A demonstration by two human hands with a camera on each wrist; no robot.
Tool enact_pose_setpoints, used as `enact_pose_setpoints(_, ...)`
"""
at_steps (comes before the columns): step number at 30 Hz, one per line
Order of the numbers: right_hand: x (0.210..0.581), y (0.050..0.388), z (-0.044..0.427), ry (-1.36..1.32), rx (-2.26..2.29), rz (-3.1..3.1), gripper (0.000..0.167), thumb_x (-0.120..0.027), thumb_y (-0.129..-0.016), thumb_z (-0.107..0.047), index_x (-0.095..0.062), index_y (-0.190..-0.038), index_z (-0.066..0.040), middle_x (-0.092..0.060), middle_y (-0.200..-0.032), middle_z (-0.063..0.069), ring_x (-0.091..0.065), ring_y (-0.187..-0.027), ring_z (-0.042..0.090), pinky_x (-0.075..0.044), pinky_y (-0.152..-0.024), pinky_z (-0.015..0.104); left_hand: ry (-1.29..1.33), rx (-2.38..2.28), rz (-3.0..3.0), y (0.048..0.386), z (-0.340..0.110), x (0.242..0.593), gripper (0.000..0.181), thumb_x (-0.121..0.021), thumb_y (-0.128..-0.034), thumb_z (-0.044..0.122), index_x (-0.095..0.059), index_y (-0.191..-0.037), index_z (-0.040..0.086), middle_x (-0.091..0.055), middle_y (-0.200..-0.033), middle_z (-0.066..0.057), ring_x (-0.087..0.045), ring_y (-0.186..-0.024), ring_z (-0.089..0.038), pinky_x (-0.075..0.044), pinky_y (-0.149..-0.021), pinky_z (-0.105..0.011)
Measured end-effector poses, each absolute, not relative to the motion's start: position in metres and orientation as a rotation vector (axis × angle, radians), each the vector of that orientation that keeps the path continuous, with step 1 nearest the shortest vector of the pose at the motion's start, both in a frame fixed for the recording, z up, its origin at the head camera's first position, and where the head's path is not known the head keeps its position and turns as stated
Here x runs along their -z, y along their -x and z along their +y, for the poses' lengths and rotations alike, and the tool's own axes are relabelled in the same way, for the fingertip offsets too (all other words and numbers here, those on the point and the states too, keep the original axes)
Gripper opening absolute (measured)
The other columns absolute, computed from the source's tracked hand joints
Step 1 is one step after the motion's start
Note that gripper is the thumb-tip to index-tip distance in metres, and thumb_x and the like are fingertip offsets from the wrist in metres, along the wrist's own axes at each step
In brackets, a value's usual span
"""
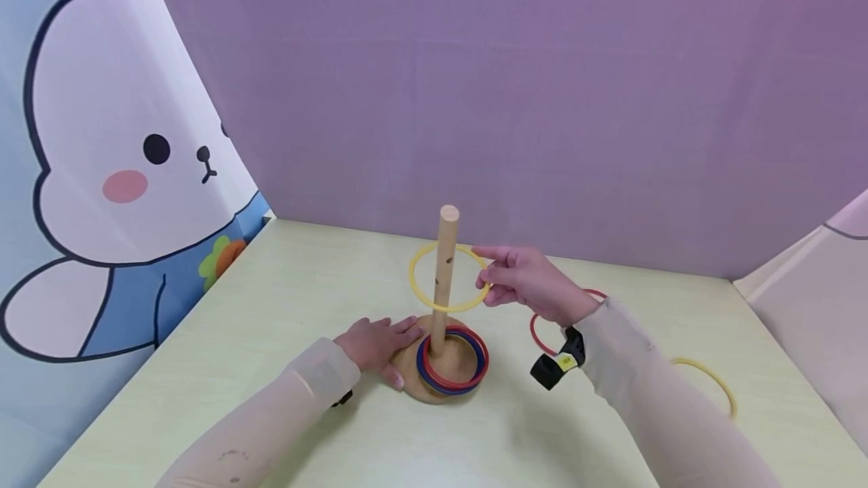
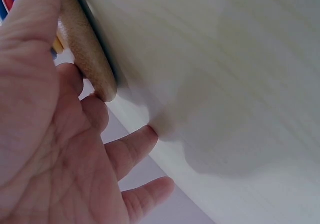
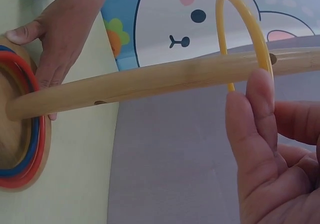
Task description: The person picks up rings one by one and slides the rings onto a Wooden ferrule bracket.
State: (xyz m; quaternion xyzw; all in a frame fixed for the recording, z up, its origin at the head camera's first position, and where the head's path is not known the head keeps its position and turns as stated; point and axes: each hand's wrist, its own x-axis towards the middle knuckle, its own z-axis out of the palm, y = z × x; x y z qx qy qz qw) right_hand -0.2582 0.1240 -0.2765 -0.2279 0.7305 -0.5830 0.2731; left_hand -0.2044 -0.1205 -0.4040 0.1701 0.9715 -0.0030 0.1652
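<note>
A wooden post (image 1: pixel 444 266) stands upright on a round wooden base (image 1: pixel 407 360). My right hand (image 1: pixel 525 281) pinches a yellow ring (image 1: pixel 447 309) by its right side between thumb and fingers. This ring encircles the post, well above the base, as the right wrist view also shows. Around the post's foot lies a stack of rings, with a red ring (image 3: pixel 36 73) on top and blue and yellow beneath. My left hand (image 1: pixel 376 345) rests against the left edge of the base, its fingers extended and thumb spread toward the front.
To the right on the table (image 1: pixel 305 285) lie a red ring (image 1: pixel 534 333), partly hidden by my right wrist, and another yellow ring (image 1: pixel 719 381), partly behind my sleeve. A purple cloth wall (image 1: pixel 475 96) rises behind; a cartoon-printed panel (image 1: pixel 88 111) stands at left.
</note>
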Motion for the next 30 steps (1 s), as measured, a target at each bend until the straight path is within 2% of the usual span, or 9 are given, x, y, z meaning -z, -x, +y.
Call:
enact_pose_setpoints(6, 0.283, 0.256, 0.123, 0.602, 1.551, 1.989, 0.051, -0.047, -0.098, -0.002, -0.032, -0.146, 0.006, -0.061, -0.088, 0.008, -0.060, -0.062, 0.008, -0.055, -0.073, 0.027, -0.488, 0.002, 2.761, 0.204, -0.121, 0.404, 0.091, -0.075, -0.0732, 0.054, -0.035, -0.150, 0.025, -0.029, -0.155, 0.005, -0.041, -0.132, -0.034, -0.040, -0.098, -0.053)
enact_pose_setpoints(14, 0.292, 0.254, 0.121, 0.609, 1.569, 1.965, 0.050, -0.047, -0.097, 0.000, -0.031, -0.144, 0.010, -0.061, -0.086, 0.009, -0.060, -0.060, 0.007, -0.055, -0.072, 0.026, -0.484, -0.024, 2.750, 0.202, -0.123, 0.404, 0.092, -0.074, -0.0737, 0.054, -0.033, -0.151, 0.025, -0.027, -0.156, 0.006, -0.039, -0.133, -0.034, -0.039, -0.099, -0.053)
enact_pose_setpoints(22, 0.302, 0.253, 0.116, 0.580, 1.557, 1.979, 0.050, -0.048, -0.098, -0.002, -0.034, -0.144, 0.007, -0.062, -0.088, 0.009, -0.061, -0.061, 0.008, -0.055, -0.072, 0.026, -0.484, -0.023, 2.755, 0.201, -0.124, 0.402, 0.092, -0.075, -0.0739, 0.052, -0.032, -0.151, 0.026, -0.026, -0.157, 0.007, -0.040, -0.133, -0.035, -0.038, -0.100, -0.054)
enact_pose_setpoints(30, 0.315, 0.254, 0.114, 0.574, 1.561, 1.948, 0.050, -0.048, -0.098, 0.000, -0.033, -0.144, 0.009, -0.061, -0.087, 0.009, -0.060, -0.060, 0.007, -0.055, -0.070, 0.025, -0.481, -0.014, 2.758, 0.201, -0.124, 0.404, 0.093, -0.075, -0.0733, 0.053, -0.032, -0.151, 0.027, -0.029, -0.155, 0.007, -0.042, -0.132, -0.034, -0.038, -0.100, -0.054)
